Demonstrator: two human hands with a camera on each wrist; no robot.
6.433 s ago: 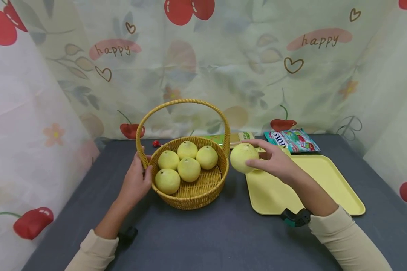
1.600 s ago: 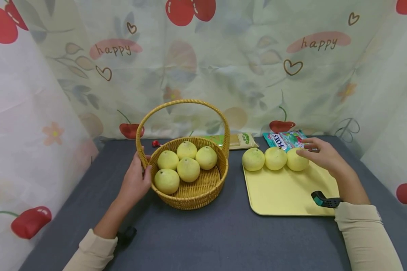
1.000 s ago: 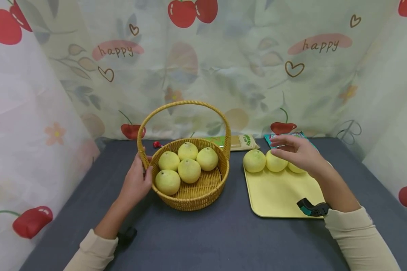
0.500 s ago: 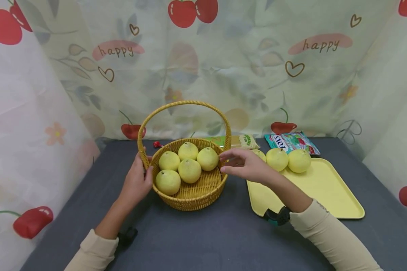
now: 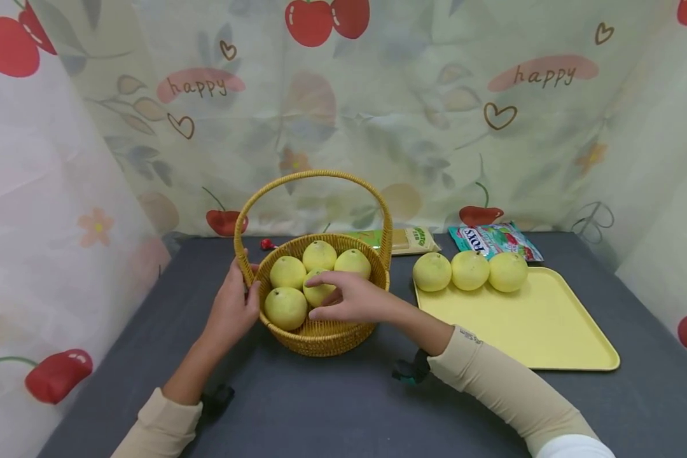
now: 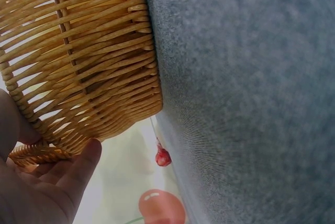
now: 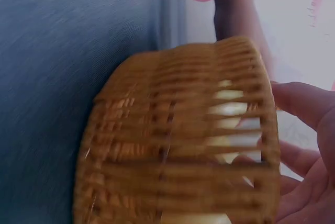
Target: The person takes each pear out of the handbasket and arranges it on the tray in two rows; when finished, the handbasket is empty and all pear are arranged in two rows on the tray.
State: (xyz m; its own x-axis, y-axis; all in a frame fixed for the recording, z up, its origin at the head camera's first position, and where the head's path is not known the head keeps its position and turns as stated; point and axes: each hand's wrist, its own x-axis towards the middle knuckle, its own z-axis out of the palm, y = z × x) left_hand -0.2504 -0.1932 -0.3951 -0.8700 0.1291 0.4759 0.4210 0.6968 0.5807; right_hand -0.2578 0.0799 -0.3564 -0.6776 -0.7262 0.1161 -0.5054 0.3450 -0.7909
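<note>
A woven basket with a tall handle holds several pale yellow-green round fruits. My left hand grips the base of its handle at the left rim; in the left wrist view that hand has its thumb and fingers around the rim. Over the basket's right part reaches my right hand, fingers spread and loosely bent, beside the front middle fruit, which it partly covers. Whether it touches that fruit cannot be told. The right wrist view shows this hand above the basket rim, holding nothing visible.
Three similar fruits stand in a row along the back left of a yellow tray. Behind are a blue-green FOX'S bag and a flat green-and-tan packet. A small red item lies behind the basket.
Earlier my right hand held a fruit by the tray, where three now stand in a row. Since then the hand, empty, has moved left from the tray to over the basket. The left hand keeps its grip.
</note>
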